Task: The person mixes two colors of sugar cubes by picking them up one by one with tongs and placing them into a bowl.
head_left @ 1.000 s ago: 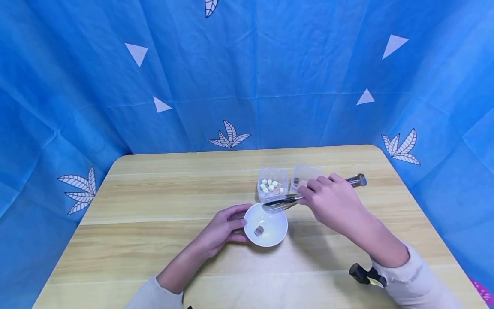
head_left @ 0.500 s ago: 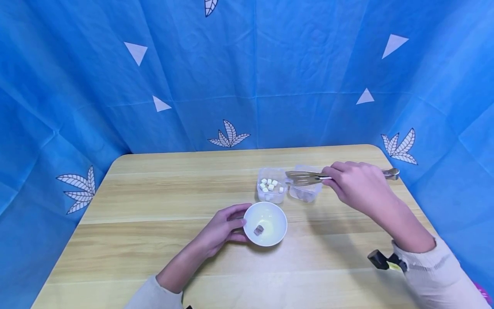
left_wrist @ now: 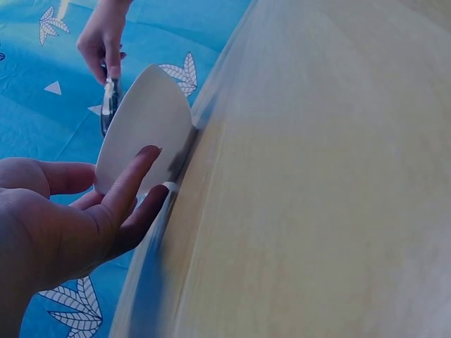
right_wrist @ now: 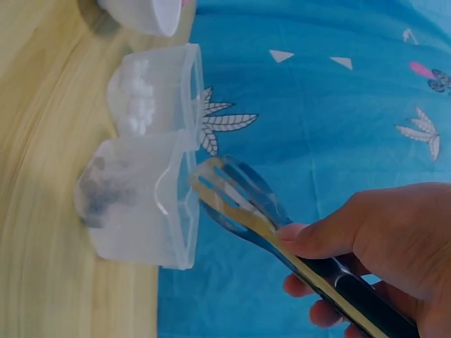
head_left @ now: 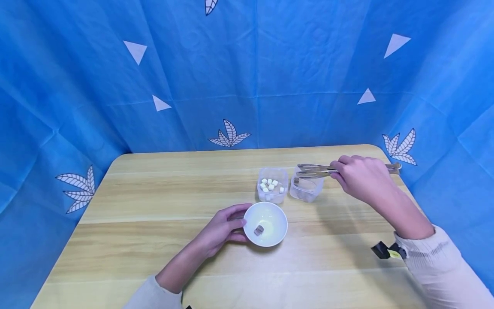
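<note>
My left hand holds the left side of a white bowl on the table; in the left wrist view its fingers lie along the bowl's outer wall. Inside the bowl sit brown cubes, close together. My right hand grips metal tongs with slotted ends, held over the right clear plastic container. That container has dark brown pieces in it. In the right wrist view, the tongs' tips are just outside the container's opening, with nothing visible between them.
Left of that container, touching or nearly touching it, stands another clear container with several small white cubes. Both are behind the bowl on the wooden table. A blue patterned curtain hangs around the table.
My right hand has carried the tongs from above the bowl rightward and back to the right container. My left hand and the bowl have stayed in place.
</note>
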`<action>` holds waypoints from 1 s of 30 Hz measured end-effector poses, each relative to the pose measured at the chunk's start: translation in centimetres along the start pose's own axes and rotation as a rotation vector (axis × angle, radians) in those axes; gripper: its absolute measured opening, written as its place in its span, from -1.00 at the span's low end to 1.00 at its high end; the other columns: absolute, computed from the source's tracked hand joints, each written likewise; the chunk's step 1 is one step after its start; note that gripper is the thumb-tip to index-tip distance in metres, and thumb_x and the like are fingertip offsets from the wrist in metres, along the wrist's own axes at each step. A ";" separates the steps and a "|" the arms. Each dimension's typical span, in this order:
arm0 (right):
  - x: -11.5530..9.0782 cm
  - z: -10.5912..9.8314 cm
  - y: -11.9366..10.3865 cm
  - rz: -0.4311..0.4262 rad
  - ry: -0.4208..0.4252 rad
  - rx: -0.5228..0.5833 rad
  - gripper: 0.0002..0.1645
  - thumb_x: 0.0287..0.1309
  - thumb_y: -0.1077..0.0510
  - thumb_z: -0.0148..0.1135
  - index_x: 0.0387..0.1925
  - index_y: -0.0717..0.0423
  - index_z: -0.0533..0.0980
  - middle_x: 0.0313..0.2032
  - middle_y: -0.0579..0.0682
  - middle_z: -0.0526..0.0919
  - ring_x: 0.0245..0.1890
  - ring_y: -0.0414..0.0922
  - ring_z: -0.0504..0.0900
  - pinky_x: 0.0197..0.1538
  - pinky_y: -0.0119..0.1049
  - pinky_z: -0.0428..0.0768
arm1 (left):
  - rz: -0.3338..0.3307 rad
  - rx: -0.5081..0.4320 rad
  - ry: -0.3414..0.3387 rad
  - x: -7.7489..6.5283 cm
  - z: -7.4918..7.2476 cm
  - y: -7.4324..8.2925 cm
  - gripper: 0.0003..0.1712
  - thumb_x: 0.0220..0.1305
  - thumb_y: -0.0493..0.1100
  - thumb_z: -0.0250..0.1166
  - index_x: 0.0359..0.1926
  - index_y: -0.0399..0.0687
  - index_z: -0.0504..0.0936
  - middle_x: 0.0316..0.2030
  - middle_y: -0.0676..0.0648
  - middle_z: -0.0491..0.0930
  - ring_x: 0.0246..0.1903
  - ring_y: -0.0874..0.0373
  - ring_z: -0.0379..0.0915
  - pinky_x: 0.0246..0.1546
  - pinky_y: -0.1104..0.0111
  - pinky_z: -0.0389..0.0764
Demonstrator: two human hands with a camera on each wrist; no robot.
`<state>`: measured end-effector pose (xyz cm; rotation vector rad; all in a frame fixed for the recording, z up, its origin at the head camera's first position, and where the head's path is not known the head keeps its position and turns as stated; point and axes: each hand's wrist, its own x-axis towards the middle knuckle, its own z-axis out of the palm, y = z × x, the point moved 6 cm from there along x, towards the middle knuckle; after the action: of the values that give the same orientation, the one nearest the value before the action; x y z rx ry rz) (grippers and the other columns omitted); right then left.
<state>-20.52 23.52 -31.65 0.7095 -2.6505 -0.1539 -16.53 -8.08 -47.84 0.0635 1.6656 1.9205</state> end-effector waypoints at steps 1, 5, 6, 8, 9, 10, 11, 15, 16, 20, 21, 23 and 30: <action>0.0 0.2 0.1 0.002 -0.010 -0.003 -0.81 0.17 0.12 0.46 -0.19 0.12 0.73 -0.41 0.02 0.73 -0.57 -0.03 0.63 -0.77 -0.32 0.20 | 0.002 0.000 0.001 0.0 0.0 0.0 -0.37 0.47 -0.34 0.12 0.52 -0.18 0.31 0.44 -0.35 0.39 0.03 -0.01 0.69 -0.05 0.13 0.85; 0.1 1.1 0.3 -0.001 -0.043 -0.017 -0.87 0.19 0.14 0.45 -0.25 0.11 0.72 -0.45 0.00 0.70 -0.60 -0.07 0.57 -0.77 -0.32 0.19 | 0.006 0.001 0.001 0.0 0.0 0.0 -0.37 0.47 -0.34 0.12 0.52 -0.19 0.31 0.44 -0.35 0.38 0.03 -0.02 0.68 -0.04 0.13 0.85; 0.2 1.3 0.3 -0.001 -0.049 -0.021 -0.88 0.19 0.14 0.45 -0.27 0.10 0.72 -0.46 -0.01 0.69 -0.62 -0.08 0.55 -0.78 -0.31 0.19 | 0.007 0.000 0.000 0.0 0.0 0.0 -0.37 0.47 -0.34 0.12 0.52 -0.19 0.31 0.44 -0.35 0.38 0.04 -0.02 0.68 -0.04 0.12 0.84; 0.3 1.8 0.4 0.003 -0.065 -0.027 -0.91 0.20 0.15 0.46 -0.31 0.08 0.71 -0.49 -0.03 0.67 -0.64 -0.10 0.51 -0.78 -0.30 0.21 | 0.007 0.000 -0.001 -0.1 0.0 0.0 -0.37 0.47 -0.34 0.12 0.52 -0.19 0.31 0.44 -0.35 0.37 0.05 -0.03 0.68 -0.03 0.11 0.84; 0.4 2.0 0.4 0.006 -0.077 -0.030 -0.92 0.20 0.15 0.46 -0.32 0.07 0.71 -0.50 -0.03 0.66 -0.65 -0.10 0.49 -0.78 -0.29 0.22 | 0.008 -0.001 -0.002 -0.1 0.0 0.0 -0.37 0.47 -0.34 0.12 0.52 -0.19 0.31 0.45 -0.35 0.37 0.05 -0.03 0.68 -0.03 0.11 0.84; 0.5 2.2 0.5 0.012 -0.094 -0.032 -0.93 0.20 0.15 0.46 -0.34 0.06 0.71 -0.51 -0.04 0.65 -0.65 -0.11 0.47 -0.77 -0.28 0.23 | 0.008 -0.001 -0.003 -0.1 0.0 0.0 -0.37 0.47 -0.34 0.12 0.52 -0.20 0.30 0.45 -0.36 0.37 0.05 -0.03 0.68 -0.02 0.10 0.84; 0.6 2.4 0.5 0.018 -0.114 -0.035 -0.93 0.21 0.15 0.46 -0.35 0.05 0.71 -0.51 -0.04 0.64 -0.65 -0.11 0.46 -0.77 -0.27 0.25 | 0.009 -0.002 -0.003 -0.1 0.0 0.0 -0.37 0.47 -0.34 0.12 0.52 -0.20 0.30 0.45 -0.36 0.37 0.05 -0.04 0.68 -0.02 0.10 0.84; 1.1 3.3 0.6 0.042 -0.208 -0.043 -0.91 0.25 0.12 0.43 -0.36 0.04 0.71 -0.52 -0.05 0.61 -0.65 -0.12 0.42 -0.76 -0.25 0.30 | 0.007 -0.003 -0.001 0.0 0.0 0.0 -0.36 0.47 -0.34 0.12 0.52 -0.20 0.30 0.45 -0.36 0.37 0.05 -0.04 0.68 -0.02 0.10 0.84; 1.2 3.5 0.6 0.047 -0.229 -0.042 -0.90 0.25 0.12 0.43 -0.37 0.03 0.71 -0.52 -0.05 0.60 -0.65 -0.12 0.42 -0.75 -0.24 0.31 | 0.006 -0.003 -0.001 0.0 0.0 -0.1 -0.36 0.47 -0.34 0.12 0.52 -0.20 0.30 0.45 -0.36 0.37 0.05 -0.04 0.68 -0.01 0.10 0.84; 1.5 4.1 0.6 0.064 -0.284 -0.035 -0.87 0.27 0.11 0.41 -0.41 -0.01 0.70 -0.53 -0.07 0.58 -0.64 -0.11 0.40 -0.73 -0.20 0.34 | 0.006 -0.004 -0.002 0.0 0.0 -0.1 -0.36 0.47 -0.34 0.12 0.53 -0.20 0.29 0.45 -0.36 0.36 0.06 -0.05 0.68 -0.01 0.10 0.84; 1.6 4.2 0.5 0.066 -0.290 -0.032 -0.87 0.26 0.11 0.41 -0.42 -0.01 0.70 -0.53 -0.07 0.58 -0.63 -0.11 0.39 -0.73 -0.20 0.34 | 0.006 -0.003 -0.001 0.0 0.0 -0.1 -0.36 0.47 -0.34 0.12 0.53 -0.20 0.29 0.45 -0.36 0.36 0.06 -0.05 0.68 -0.01 0.10 0.84; 1.8 4.4 0.4 0.068 -0.300 -0.033 -0.87 0.25 0.11 0.42 -0.43 -0.01 0.70 -0.53 -0.07 0.59 -0.62 -0.11 0.38 -0.72 -0.18 0.36 | 0.008 -0.004 -0.002 0.0 0.0 -0.1 -0.36 0.47 -0.34 0.12 0.53 -0.20 0.29 0.45 -0.36 0.36 0.06 -0.05 0.68 -0.01 0.10 0.84; 2.0 4.9 -0.3 0.056 -0.327 -0.065 -0.81 0.24 0.16 0.41 -0.50 0.03 0.67 -0.56 -0.06 0.57 -0.62 -0.11 0.31 -0.72 -0.21 0.34 | 0.008 0.000 0.000 0.0 0.0 -0.1 -0.35 0.47 -0.35 0.11 0.53 -0.21 0.28 0.45 -0.37 0.36 0.05 -0.05 0.69 -0.01 0.11 0.84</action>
<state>-23.92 22.30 -35.50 0.6337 -2.9553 -0.3673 -16.47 -8.08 -47.87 0.0703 1.6674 1.9262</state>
